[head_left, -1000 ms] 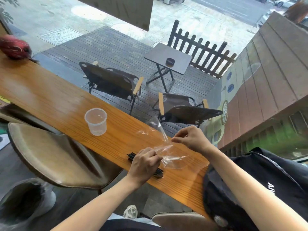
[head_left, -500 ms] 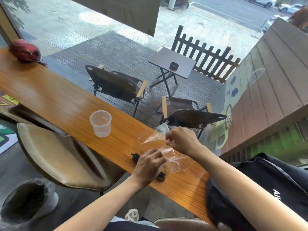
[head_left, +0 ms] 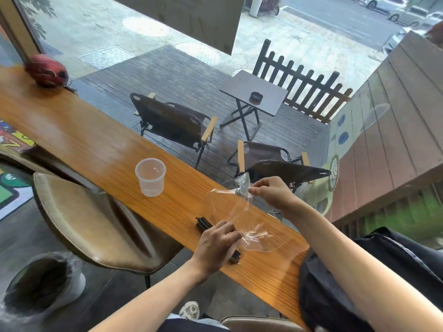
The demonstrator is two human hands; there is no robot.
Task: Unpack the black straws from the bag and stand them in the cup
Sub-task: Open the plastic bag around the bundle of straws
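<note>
I've got my left hand point(head_left: 217, 244) low centre of the frame, fingers curled down over the bundle of black straws point(head_left: 202, 222), which lies flat on the wooden desk point(head_left: 96, 144); one end pokes out up-left of my knuckles, the other just below them. My right hand point(head_left: 271, 190) sits higher and to the right, fingertips pinching the top edge of the clear plastic bag point(head_left: 242, 212), which hangs slack and crinkled between the two hands. The straws look clear of the bag, though the film is hard to read.

The straws should be light, stiff and smooth, so I expect them to roll and fan apart if gripped loosely (best to take the whole bundle round its middle). The bag is flimsy and clingy, nothing to worry about.

The clear plastic cup point(head_left: 150, 177) stands upright, empty, up-left of the bundle and well apart from it; it's light, so dropping straws in could tip it.
</note>
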